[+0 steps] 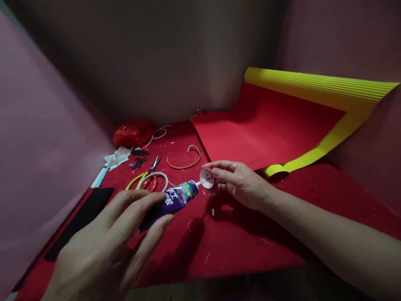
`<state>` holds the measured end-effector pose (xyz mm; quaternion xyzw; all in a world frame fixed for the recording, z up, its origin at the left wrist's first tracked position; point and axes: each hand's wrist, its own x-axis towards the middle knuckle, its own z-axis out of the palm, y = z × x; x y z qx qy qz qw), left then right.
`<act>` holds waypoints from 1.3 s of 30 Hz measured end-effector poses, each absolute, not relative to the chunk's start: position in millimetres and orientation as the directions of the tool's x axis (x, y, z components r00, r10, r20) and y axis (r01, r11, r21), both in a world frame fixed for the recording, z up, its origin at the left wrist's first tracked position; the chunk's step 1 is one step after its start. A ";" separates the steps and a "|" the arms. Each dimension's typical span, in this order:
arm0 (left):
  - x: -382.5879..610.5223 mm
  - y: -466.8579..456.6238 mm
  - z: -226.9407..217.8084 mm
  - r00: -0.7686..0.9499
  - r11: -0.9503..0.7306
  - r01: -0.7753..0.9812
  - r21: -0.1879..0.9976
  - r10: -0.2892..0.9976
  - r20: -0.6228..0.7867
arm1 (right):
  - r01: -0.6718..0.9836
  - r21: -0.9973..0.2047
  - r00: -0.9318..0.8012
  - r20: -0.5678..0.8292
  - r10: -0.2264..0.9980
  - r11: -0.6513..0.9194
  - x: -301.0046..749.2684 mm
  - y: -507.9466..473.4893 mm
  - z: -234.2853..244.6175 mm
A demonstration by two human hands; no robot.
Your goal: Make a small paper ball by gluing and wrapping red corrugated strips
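My left hand [125,234] is closed on a purple glue tube [178,198] with a coloured label and white Chinese characters. The tube's white nozzle points right and meets the edge of a small round red piece [207,178]. That piece is hollow like a cup, with a pale, ridged inside turned toward me. My right hand [241,182] pinches it by its right side between thumb and fingers, above the red cloth. Whether glue is coming out is too small to tell.
Left of centre lie yellow-and-red-handled scissors [152,168], a white ring [153,179] and a black strip [81,221]. Behind are a red plastic bag [133,131], a crumpled white tissue [118,157] and a curved orange strip [184,167]. Red corrugated sheet [266,125] and yellow corrugated sheet [319,83] lie at right.
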<state>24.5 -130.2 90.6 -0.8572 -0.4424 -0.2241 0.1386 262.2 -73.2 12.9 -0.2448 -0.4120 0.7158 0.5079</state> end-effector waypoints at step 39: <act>6.5 -119.7 102.3 0.285 -0.473 0.824 0.312 0.821 0.494 | -0.547 -0.822 -0.334 0.041 0.942 -0.158 260.2 -75.6 15.5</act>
